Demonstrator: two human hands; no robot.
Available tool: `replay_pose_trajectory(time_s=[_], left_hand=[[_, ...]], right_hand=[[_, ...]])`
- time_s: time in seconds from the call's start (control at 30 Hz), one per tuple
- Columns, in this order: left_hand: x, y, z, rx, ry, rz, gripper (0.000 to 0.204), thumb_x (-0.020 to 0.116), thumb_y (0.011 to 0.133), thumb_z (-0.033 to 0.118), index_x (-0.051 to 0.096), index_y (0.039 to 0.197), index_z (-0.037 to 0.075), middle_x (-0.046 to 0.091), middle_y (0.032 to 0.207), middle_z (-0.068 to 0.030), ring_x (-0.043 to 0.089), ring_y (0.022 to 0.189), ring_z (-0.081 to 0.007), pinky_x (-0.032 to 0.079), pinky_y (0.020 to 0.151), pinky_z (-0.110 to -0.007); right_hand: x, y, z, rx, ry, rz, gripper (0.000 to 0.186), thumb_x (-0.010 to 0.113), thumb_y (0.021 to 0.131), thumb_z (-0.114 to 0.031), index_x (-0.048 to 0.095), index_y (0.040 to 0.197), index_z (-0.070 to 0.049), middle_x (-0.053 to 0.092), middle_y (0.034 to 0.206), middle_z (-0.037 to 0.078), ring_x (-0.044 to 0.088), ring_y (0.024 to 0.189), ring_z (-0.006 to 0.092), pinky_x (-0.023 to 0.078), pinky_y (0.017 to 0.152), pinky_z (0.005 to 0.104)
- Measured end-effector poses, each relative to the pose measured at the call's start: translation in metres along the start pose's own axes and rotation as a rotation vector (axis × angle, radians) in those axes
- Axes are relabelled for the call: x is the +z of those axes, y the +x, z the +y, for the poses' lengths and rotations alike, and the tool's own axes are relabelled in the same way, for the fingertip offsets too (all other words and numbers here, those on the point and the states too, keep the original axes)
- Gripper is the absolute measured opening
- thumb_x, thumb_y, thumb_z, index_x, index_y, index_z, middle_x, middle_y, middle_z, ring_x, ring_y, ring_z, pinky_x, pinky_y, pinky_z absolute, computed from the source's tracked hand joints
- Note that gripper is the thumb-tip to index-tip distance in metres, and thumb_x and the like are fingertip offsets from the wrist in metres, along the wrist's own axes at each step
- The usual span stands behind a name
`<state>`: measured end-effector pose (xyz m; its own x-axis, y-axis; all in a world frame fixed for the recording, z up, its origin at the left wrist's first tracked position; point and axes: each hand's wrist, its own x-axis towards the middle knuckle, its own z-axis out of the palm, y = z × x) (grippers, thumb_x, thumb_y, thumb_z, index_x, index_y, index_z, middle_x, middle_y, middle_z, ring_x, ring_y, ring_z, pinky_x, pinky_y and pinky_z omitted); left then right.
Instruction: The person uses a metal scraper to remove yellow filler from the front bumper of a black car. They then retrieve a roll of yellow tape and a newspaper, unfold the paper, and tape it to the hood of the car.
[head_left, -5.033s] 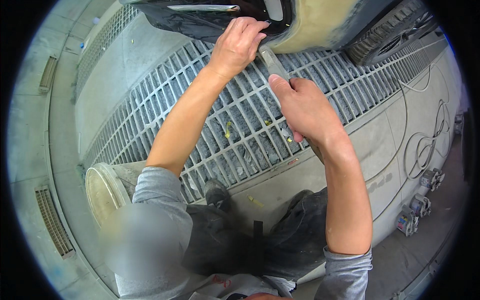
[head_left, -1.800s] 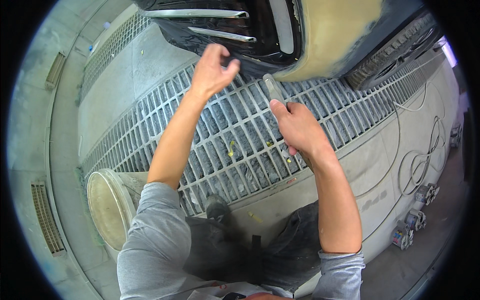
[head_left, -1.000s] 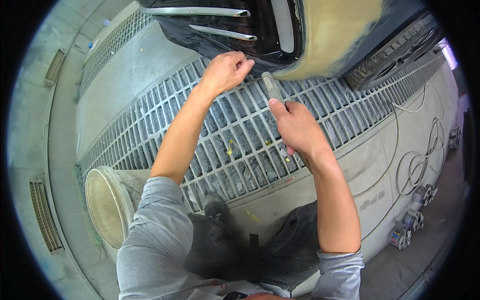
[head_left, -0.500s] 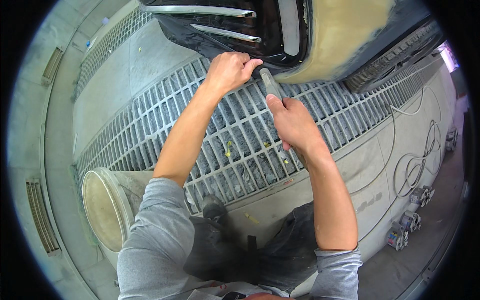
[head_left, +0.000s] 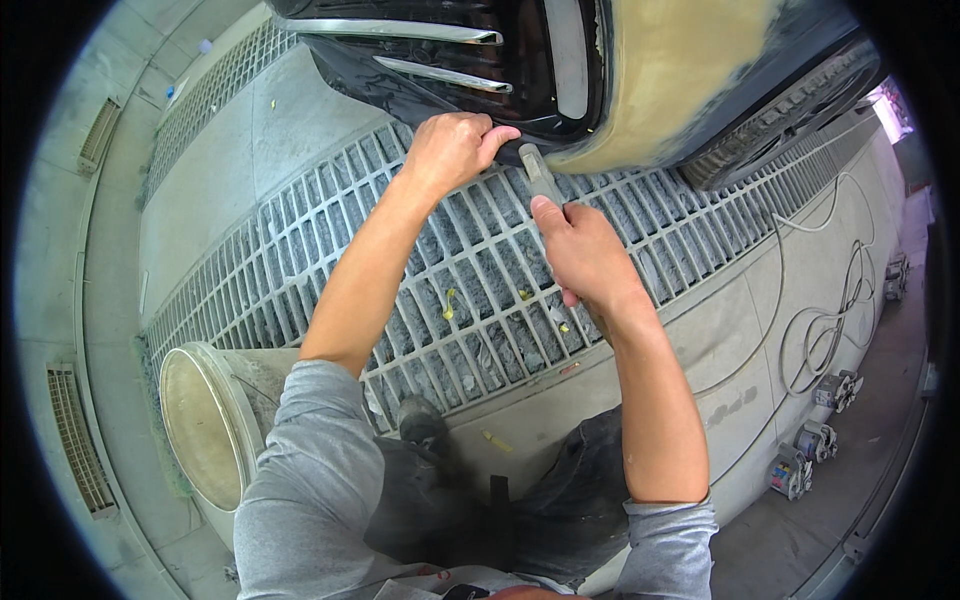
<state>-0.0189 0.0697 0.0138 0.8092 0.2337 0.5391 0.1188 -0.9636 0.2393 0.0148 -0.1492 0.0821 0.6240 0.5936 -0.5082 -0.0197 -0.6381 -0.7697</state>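
Observation:
A car's dark front bumper [head_left: 380, 85] fills the top of the view, with chrome strips and a patch of beige filler [head_left: 670, 80] on its right part. At its lower edge, my left hand [head_left: 450, 150] is curled, thumb stretched to the right; its fingertips are hidden, and it seems to grip that edge. My right hand [head_left: 590, 250] is wrapped round a narrow grey hand tool [head_left: 538, 172], thumb along its top. The tool's blunt end lies close to the bumper's lower edge, just right of my left thumb. Whether it touches the edge I cannot tell.
Floor grating [head_left: 480, 260] with dusty grey material beneath runs under the bumper. A tyre [head_left: 790, 115] stands at upper right. A large pale bucket [head_left: 210, 420] lies beside my left arm. Coiled cable [head_left: 835, 335] and several small wheeled devices [head_left: 790, 470] sit at right.
The view has shifted slightly, so the scene sits a little further left. Both hands keep their hold; the tool's end stands slightly further right against the bumper.

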Motion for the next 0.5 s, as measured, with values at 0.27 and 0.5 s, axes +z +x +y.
replay_pose_trajectory(time_s=[0.27,0.5], left_hand=[[0.001,-0.006,-0.001,0.052,0.042,0.016,0.032,0.066,0.092,0.028,0.061,0.073,0.002,0.063,0.071,-0.0174,0.063,0.070,-0.0403,0.051,0.062,-0.048],[-0.006,-0.003,0.014,-0.071,0.073,-0.025,0.039,0.067,0.082,0.039,0.064,0.068,0.003,0.067,0.070,-0.0150,0.067,0.068,-0.0359,0.055,0.064,-0.047]], right_hand=[[-0.001,-0.004,0.003,-0.039,0.039,0.004,0.052,0.048,0.100,-0.042,0.060,0.092,0.008,0.057,0.070,0.011,0.054,0.047,0.0199,0.045,0.044,0.0345],[0.002,-0.004,0.005,-0.059,0.064,0.020,0.050,0.049,0.100,-0.042,0.058,0.087,0.006,0.051,0.061,0.004,0.049,0.043,0.0144,0.041,0.037,0.0318]])
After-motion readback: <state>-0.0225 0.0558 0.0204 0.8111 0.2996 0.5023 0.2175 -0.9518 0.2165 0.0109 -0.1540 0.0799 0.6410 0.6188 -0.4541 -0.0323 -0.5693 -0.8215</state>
